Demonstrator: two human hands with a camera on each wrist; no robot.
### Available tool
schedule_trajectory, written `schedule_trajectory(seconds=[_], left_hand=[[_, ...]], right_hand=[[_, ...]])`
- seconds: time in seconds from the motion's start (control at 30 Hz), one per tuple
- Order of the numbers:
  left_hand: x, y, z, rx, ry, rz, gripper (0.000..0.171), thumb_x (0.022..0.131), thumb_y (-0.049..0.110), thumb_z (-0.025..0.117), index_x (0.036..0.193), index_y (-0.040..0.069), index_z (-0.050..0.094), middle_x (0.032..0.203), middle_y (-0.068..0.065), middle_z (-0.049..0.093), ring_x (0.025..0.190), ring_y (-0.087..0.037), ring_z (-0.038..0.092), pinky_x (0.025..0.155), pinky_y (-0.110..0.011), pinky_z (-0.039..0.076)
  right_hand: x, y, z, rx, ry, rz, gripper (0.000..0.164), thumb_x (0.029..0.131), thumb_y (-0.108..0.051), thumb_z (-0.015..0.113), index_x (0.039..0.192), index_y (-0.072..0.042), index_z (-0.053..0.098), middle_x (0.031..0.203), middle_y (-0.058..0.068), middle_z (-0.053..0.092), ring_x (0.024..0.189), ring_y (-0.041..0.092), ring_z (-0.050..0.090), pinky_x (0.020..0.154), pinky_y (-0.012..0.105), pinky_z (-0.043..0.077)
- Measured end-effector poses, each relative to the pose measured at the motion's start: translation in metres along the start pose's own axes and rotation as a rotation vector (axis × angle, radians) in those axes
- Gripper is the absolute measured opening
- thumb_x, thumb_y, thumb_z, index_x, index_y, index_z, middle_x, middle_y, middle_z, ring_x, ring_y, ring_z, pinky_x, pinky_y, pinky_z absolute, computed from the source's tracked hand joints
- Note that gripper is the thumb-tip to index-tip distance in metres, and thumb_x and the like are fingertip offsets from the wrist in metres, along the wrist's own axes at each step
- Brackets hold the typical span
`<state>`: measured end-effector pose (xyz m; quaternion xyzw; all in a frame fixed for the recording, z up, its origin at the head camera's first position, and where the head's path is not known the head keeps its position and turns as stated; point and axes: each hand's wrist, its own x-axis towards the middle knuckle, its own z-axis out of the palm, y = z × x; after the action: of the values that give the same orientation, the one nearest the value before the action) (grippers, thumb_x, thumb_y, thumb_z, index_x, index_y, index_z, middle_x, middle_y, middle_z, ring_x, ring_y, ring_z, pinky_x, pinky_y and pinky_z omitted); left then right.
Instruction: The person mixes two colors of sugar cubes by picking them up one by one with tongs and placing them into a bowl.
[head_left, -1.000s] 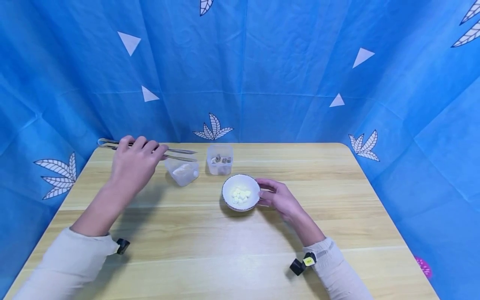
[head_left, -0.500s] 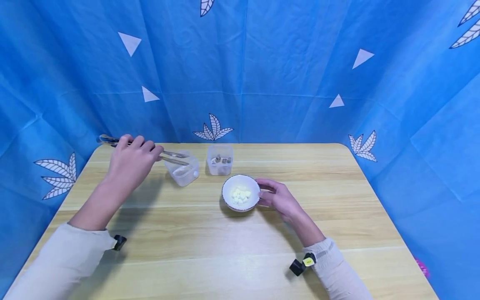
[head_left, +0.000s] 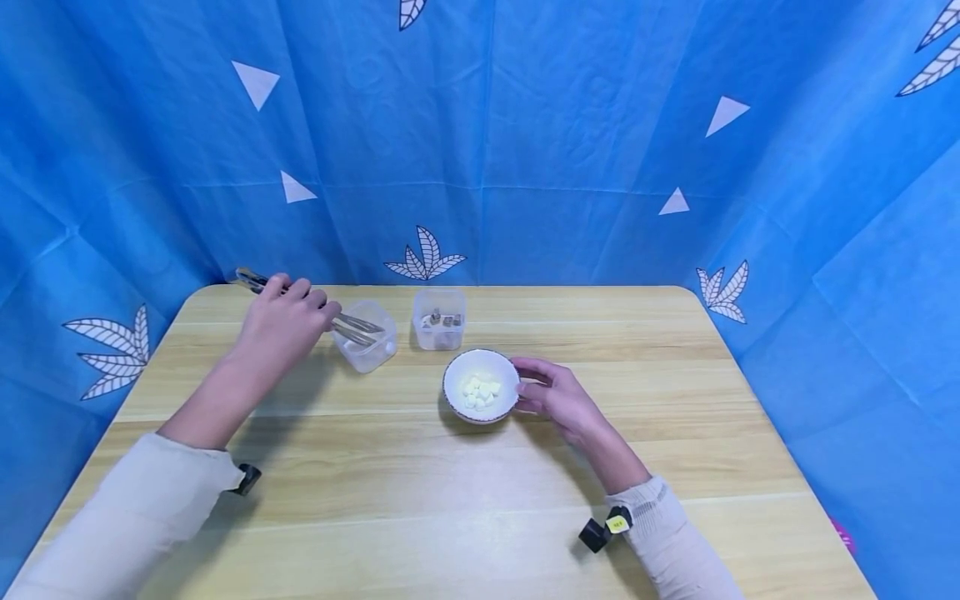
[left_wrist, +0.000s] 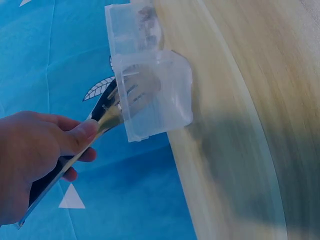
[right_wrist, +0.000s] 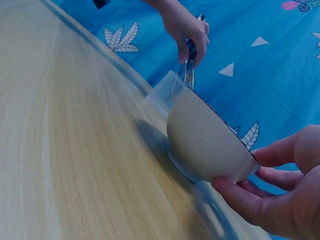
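Note:
My left hand (head_left: 285, 323) grips metal tongs (left_wrist: 111, 117) by the middle of their arms. Their slotted ends reach inside a clear plastic tub (head_left: 372, 358) at the back left. Whether they hold anything there I cannot tell. A white bowl (head_left: 459, 392) with a dark rim stands on the table, small whitish pieces (head_left: 481, 392) lying in its bottom. On the bowl's right side, my right hand (head_left: 557, 397) holds it; in the right wrist view thumb and fingers (right_wrist: 245, 200) press against its outer wall near the rim.
A second clear tub (head_left: 440, 339) with several small brownish-grey pieces (head_left: 447, 320) stands just right of the first, behind the bowl. The wooden table (head_left: 420, 500) ends at a blue patterned curtain (head_left: 570, 167), which hangs along the back and both sides.
The left hand has moved slightly right, and the tongs' ends have dropped from above the left tub into it while drawing closer together. Right hand and bowl have stayed put.

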<state>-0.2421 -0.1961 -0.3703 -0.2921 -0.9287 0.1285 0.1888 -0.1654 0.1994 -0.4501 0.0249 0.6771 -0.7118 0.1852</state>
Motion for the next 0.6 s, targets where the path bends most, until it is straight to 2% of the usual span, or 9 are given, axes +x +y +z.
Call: schedule_trajectory(seconds=[0.17,0.3,0.4,0.6], left_hand=[[0.003,0.003,0.005,0.008,0.028,0.027,0.015,0.082,0.012,0.076,0.097,0.014,0.072,0.095,-0.009,0.072,0.096,-0.03,0.059,0.096,-0.048,0.041],[0.006,0.007,0.007,0.031,0.055,0.058,0.016,0.088,0.001,0.065,0.096,0.013,0.072,0.093,-0.009,0.072,0.095,-0.03,0.058,0.094,-0.048,0.039],[0.01,0.01,0.006,0.057,0.034,0.073,0.026,0.09,-0.005,0.059,0.1,0.014,0.073,0.096,-0.009,0.072,0.097,-0.03,0.058,0.094,-0.047,0.039],[0.017,0.017,0.001,0.083,-0.027,0.097,0.029,0.085,-0.006,0.068,0.105,0.014,0.073,0.104,-0.01,0.073,0.105,-0.03,0.058,0.103,-0.049,0.039]], right_hand=[[-0.001,0.0,0.0,0.001,-0.005,0.0,0.052,0.093,0.004,0.054,0.144,-0.001,0.044,0.145,0.024,0.045,0.122,0.037,0.059,0.094,0.041,0.055],[-0.001,-0.001,0.001,0.005,-0.002,0.002,0.052,0.093,0.004,0.054,0.144,-0.001,0.044,0.145,0.023,0.045,0.122,0.037,0.059,0.094,0.041,0.055],[-0.001,-0.001,0.001,0.004,0.001,0.0,0.051,0.094,0.004,0.053,0.144,-0.001,0.044,0.145,0.023,0.046,0.122,0.037,0.058,0.094,0.041,0.055],[-0.001,-0.001,0.001,-0.002,0.0,0.004,0.051,0.094,0.004,0.053,0.144,-0.001,0.044,0.145,0.023,0.046,0.123,0.038,0.058,0.094,0.041,0.055]])
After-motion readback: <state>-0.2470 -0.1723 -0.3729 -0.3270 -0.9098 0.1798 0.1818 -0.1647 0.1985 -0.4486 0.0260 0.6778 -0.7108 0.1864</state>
